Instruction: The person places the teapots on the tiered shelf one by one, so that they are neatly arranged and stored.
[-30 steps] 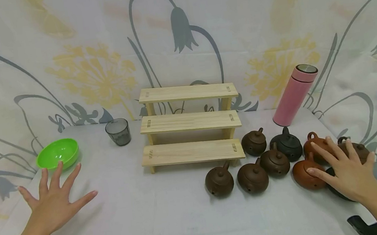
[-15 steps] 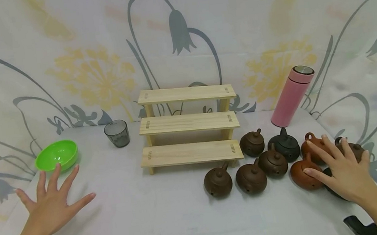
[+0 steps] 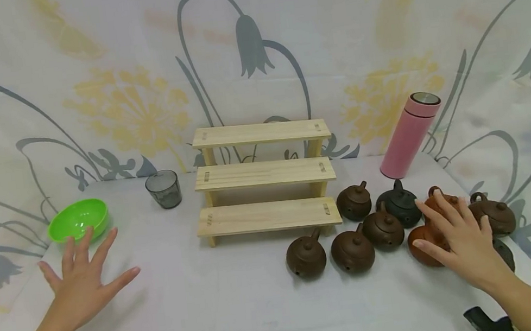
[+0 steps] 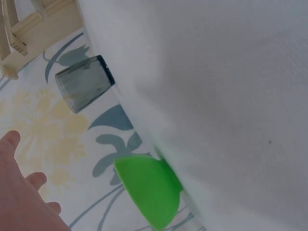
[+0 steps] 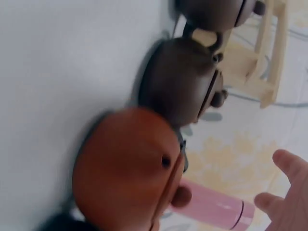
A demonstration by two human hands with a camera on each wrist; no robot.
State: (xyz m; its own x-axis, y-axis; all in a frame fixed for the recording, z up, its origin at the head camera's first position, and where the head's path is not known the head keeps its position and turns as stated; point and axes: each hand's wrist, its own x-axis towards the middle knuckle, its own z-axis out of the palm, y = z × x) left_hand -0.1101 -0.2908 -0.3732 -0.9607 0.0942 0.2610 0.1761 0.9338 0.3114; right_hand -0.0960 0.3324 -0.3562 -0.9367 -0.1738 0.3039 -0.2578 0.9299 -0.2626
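My left hand [image 3: 82,287] is spread, fingers apart and holding nothing, just in front of a bright green bowl [image 3: 78,218]. In the left wrist view the bowl [image 4: 151,190] stands on the table beyond the fingers. My right hand [image 3: 466,246] is also spread and holds nothing, above the right-hand teapots. It partly covers a reddish-brown teapot [image 3: 421,246] and another reddish one behind. A dark brown teapot [image 3: 493,214] and a black teapot [image 3: 504,254] show to its right. The right wrist view has the reddish teapot [image 5: 127,168] close up.
A three-tier wooden stand [image 3: 268,217] is at the middle back. Left of it is a grey glass [image 3: 164,189]. Several dark teapots, one being a brown teapot [image 3: 306,257], cluster right of and before the stand. A pink thermos [image 3: 409,135] stands at the back right.
My right hand has shifted left over the teapots, uncovering the dark brown one and more of the black one. The left hand has moved slightly right. The head view has shifted a little.
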